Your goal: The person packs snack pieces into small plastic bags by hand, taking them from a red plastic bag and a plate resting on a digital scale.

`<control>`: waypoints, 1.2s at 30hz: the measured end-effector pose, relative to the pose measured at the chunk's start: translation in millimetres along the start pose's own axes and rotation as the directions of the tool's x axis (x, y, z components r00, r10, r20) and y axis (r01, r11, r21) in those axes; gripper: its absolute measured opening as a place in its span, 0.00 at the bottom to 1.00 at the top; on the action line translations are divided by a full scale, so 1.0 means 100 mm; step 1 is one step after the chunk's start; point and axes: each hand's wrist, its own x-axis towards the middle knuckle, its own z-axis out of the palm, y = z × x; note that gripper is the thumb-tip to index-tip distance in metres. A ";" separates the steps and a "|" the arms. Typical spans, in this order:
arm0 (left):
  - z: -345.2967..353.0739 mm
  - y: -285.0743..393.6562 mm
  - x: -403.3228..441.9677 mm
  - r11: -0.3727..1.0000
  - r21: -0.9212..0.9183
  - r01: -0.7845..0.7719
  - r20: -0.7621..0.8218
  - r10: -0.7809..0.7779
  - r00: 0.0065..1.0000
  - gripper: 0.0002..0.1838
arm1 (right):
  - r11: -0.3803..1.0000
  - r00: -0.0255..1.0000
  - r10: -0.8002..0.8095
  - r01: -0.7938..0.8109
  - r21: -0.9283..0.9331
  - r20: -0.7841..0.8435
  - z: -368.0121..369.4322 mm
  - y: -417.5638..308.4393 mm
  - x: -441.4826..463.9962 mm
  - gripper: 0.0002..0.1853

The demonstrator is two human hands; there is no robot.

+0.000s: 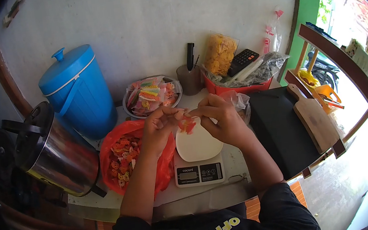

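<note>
My left hand (158, 129) and my right hand (221, 119) meet above a white kitchen scale (200, 147). Both are closed, pinching the top of a small clear plastic bag (187, 126) with red and yellow pieces inside. The bag hangs over the far part of the scale's plate; whether it touches is hard to tell. Left of the scale, partly behind my left forearm, a red plastic bag (168, 169) lies wide open with many small red, orange and yellow pieces (123, 160) in it. Beyond my left hand, a metal bowl (178, 88) holds several filled packets (151, 94).
A blue drink cooler (79, 93) and a steel pot (63, 151) stand at left. Behind are a cup with a knife (190, 56) and a red basket (240, 89) holding chips (221, 54) and a calculator (243, 62). A wooden cutting board (315, 118) lies on a black surface (279, 133) at right.
</note>
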 end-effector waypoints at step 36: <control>0.05 -0.12 -0.03 0.990 0.067 -0.125 -0.105 0.132 0.986 0.06 | 0.959 0.981 0.191 -0.182 0.219 -0.020 0.13 0.17 0.05 0.07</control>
